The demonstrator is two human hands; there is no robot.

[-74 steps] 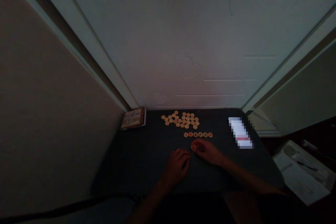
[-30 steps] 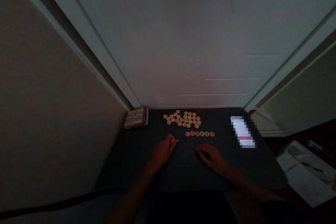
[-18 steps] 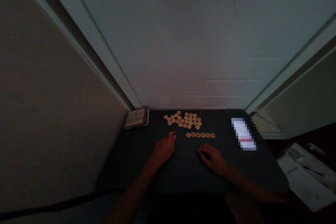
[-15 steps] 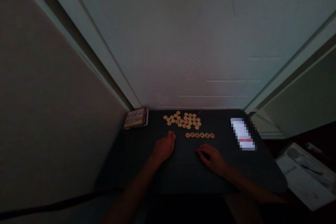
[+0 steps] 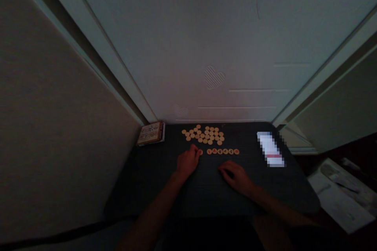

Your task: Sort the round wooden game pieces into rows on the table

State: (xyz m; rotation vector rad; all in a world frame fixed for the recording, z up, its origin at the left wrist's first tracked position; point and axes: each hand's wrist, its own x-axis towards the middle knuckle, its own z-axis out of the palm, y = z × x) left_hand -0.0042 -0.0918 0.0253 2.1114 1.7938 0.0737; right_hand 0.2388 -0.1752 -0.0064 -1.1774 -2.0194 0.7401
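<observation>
On a dark table [image 5: 153, 188], a cluster of several pale round wooden discs [image 5: 203, 135] lies near the far edge. In front of it runs a row of several discs with red marks [image 5: 223, 151]. My left hand [image 5: 186, 161] has its fingers curled, the tips touching a round disc [image 5: 200, 152] at the left end of that row. My right hand [image 5: 235, 177] rests flat on the table, fingers loosely spread, holding nothing.
A small patterned box [image 5: 150, 133] sits at the table's far left corner. A white pixelated object [image 5: 271, 149] lies at the far right. A white wall [image 5: 212, 47] with heart shapes stands behind. Papers [image 5: 338, 196] lie low at the right.
My left hand carried a disc from the middle of the table forward and right to the left end of the marked row. My right hand let go and settled flat.
</observation>
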